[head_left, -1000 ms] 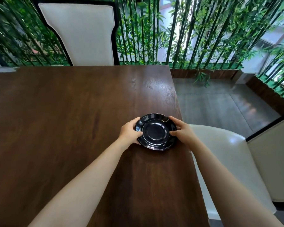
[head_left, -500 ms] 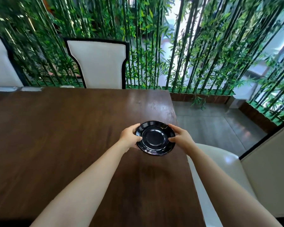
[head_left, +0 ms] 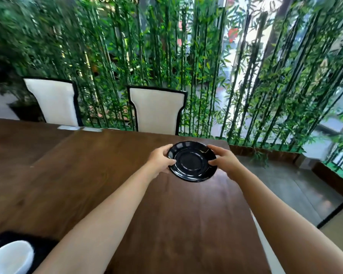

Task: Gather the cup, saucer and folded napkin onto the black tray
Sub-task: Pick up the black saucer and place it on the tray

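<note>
A glossy black saucer [head_left: 192, 162] is held above the dark wooden table [head_left: 107, 175], tilted a little toward me. My left hand [head_left: 159, 158] grips its left rim and my right hand [head_left: 223, 160] grips its right rim. At the bottom left corner a black tray [head_left: 42, 244] shows partly, with a white rounded object [head_left: 10, 258] on it; blur keeps me from telling what that object is. No folded napkin is in view.
Two white chairs with black frames [head_left: 156, 109] [head_left: 53, 99] stand at the table's far side, before a screen of green bamboo [head_left: 206, 66]. The table's right edge [head_left: 244, 194] drops to a grey floor [head_left: 281, 186].
Both hands have lifted the saucer off the table and carried it up. The view has swung left and up, bringing the second chair and the black tray into sight.
</note>
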The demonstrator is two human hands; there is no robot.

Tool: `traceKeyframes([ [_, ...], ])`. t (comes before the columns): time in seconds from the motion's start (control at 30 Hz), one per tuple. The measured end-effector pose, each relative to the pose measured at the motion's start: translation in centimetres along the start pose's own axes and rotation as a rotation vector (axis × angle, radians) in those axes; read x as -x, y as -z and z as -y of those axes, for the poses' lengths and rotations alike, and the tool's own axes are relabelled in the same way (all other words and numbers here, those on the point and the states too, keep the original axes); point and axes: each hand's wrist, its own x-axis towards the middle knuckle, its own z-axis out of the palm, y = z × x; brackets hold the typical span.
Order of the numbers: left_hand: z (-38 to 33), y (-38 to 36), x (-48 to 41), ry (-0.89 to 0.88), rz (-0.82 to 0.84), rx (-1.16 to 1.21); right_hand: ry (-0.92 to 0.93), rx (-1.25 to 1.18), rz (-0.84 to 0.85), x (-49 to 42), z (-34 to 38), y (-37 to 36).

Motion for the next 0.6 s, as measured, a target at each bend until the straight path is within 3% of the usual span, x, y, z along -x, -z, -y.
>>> traceKeyframes([
  [0.6, 3.1, 25.1, 17.1, 0.051, -0.368, 0.111, 0.243, -0.023, 0.446, 6.6, 12.9, -24.3],
])
